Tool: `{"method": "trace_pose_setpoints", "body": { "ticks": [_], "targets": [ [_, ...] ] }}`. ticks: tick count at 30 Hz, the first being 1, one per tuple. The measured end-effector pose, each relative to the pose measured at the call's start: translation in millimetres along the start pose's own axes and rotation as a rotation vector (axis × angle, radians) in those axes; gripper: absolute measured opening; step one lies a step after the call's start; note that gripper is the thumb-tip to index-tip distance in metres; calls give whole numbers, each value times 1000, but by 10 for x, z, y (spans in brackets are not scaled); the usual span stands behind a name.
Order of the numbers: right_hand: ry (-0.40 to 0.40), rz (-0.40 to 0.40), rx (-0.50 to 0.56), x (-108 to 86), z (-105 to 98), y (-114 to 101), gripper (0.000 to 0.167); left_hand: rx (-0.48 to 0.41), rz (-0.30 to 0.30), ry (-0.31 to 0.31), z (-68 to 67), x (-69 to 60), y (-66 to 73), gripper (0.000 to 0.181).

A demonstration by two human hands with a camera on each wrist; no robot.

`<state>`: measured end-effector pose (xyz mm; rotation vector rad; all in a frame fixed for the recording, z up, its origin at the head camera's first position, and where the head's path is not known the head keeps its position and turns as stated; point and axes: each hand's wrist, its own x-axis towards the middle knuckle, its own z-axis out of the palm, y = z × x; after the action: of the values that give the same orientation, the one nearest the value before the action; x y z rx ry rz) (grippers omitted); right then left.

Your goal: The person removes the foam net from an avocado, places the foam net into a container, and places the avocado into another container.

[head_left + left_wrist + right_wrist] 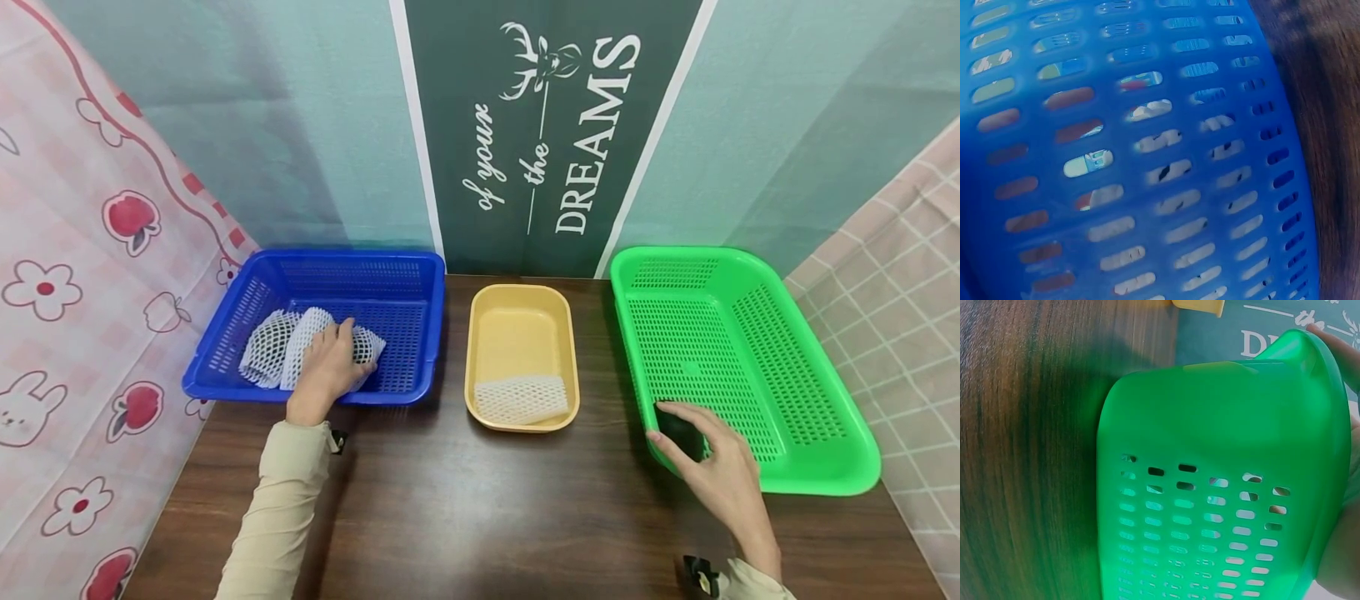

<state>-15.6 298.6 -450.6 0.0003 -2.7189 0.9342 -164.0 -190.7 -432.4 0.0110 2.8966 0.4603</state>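
Observation:
My left hand (327,364) reaches into the blue basket (423,333), with thumb and fingers around a dark rounded object in white foam netting (367,343). Left of it lie a white foam net sleeve (306,329) and another netted dark round object (268,346). At the near left corner of the green basket (832,383), my right hand (720,467) holds a smooth dark, nearly black rounded object (682,432) between thumb and fingers. In the left wrist view, the slotted wall of the blue basket (1147,181) hides the hand. The right wrist view mostly shows the green basket's outer side (1210,419).
Between the baskets stands a shallow yellow tray (517,333) with a flat white foam net (521,400) at its near end. All stand on a dark wooden table (480,508). Printed cloths hang behind (540,125) and at both sides.

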Motion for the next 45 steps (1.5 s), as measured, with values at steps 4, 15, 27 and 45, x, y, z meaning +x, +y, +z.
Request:
{"method": "trace_pose_setpoints", "body": {
  "ticks": [4,15,27,45],
  "targets": [
    [5,0,1,-2,7,7,42,24,-11,-7,-2,8,5,83],
    [10,6,-19,1,10,4,42,59,11,-50,-2,24,12,84],
    [8,6,-18,-1,14,7,42,68,9,-97,-2,37,1,90],
    [24,-14,-19,0,21,26,43,65,-4,-134,8,70,10,90]
  ]
}}
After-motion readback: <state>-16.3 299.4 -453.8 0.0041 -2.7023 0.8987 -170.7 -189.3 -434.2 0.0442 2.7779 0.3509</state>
